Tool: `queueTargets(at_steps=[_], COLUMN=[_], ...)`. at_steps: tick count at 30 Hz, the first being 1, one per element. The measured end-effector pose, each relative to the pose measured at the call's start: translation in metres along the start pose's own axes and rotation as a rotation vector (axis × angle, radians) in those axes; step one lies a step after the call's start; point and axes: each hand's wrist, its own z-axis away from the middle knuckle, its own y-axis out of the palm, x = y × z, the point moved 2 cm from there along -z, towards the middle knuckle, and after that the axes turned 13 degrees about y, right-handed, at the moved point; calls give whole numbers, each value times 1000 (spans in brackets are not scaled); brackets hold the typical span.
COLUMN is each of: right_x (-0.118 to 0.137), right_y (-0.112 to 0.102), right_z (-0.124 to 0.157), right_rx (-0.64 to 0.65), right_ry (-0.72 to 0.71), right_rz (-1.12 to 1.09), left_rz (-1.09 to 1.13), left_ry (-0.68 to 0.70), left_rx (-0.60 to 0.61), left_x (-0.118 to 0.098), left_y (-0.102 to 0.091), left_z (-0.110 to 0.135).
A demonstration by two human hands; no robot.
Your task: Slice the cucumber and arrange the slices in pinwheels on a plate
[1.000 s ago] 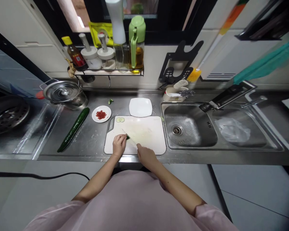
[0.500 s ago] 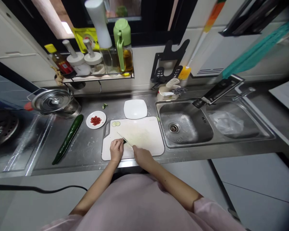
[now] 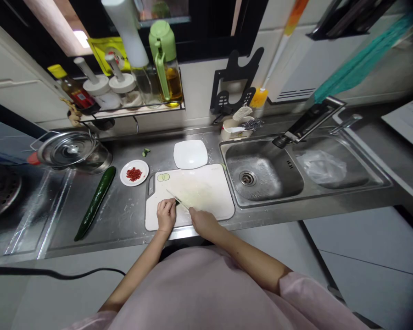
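Note:
My right hand [image 3: 203, 223] grips a knife [image 3: 183, 204] by the handle, its blade slanting up and left over a white cutting board [image 3: 216, 197]. Curled close to the blade, my left hand [image 3: 165, 214] presses on a small dark green piece of cucumber [image 3: 177, 201], mostly hidden by the fingers and the knife. Two pale cucumber slices [image 3: 163, 177] overlap in the board's upper left part. A whole cucumber [image 3: 95, 204] lies on the counter to the left.
Behind the board sits a white square plate [image 3: 190, 154]; left of that, a small plate [image 3: 134, 173] of chopped red pieces and some green cucumber ends [image 3: 146, 151]. A lidded steel pot [image 3: 75, 151] stands far left. The sink [image 3: 265, 172] adjoins on the right. Bottles fill a wall rack [image 3: 134, 110].
The head view has shifted and tilted slightly. Both hands, the knife and the cucumber piece keep nearly the same places on the board.

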Motion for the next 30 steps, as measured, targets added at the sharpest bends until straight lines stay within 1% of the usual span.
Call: queueTargets(at_steps=[9, 17, 30], right_x=[0, -4, -8], right_y=[0, 3, 2], right_z=[-4, -11, -18], right_rx=[-13, -29, 5], right_ry=[-15, -32, -49], right_rz=[-13, -23, -44], left_rz=[22, 18, 28], left_ry=[-33, -16, -32], left_rx=[21, 8, 12], left_x=[1, 0, 2], left_y=[1, 1, 1], left_z=[1, -1, 0])
